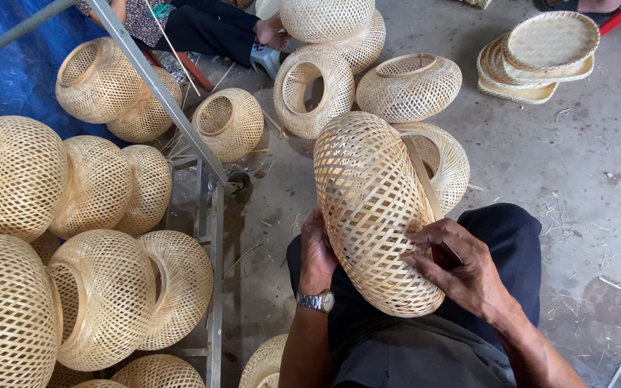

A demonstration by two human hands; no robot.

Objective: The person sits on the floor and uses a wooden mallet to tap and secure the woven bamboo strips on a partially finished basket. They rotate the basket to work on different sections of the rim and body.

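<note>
Metal rack (213, 237) fills the frame's left, packed with woven bamboo baskets (102, 294). Loose baskets (407, 86) sit top centre on the concrete floor (591, 187); flat woven trays (540, 54) are stacked upper right, with open floor below them. Centre: bulbous woven basket (368, 208) on the person's lap, left hand (316, 248) cupped against its lower-left side, right hand (454, 269) pinching its rim strip. No labels visible.

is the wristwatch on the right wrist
No, the wristwatch sits on the left wrist, below the left hand pressed against the woven basket.
</note>
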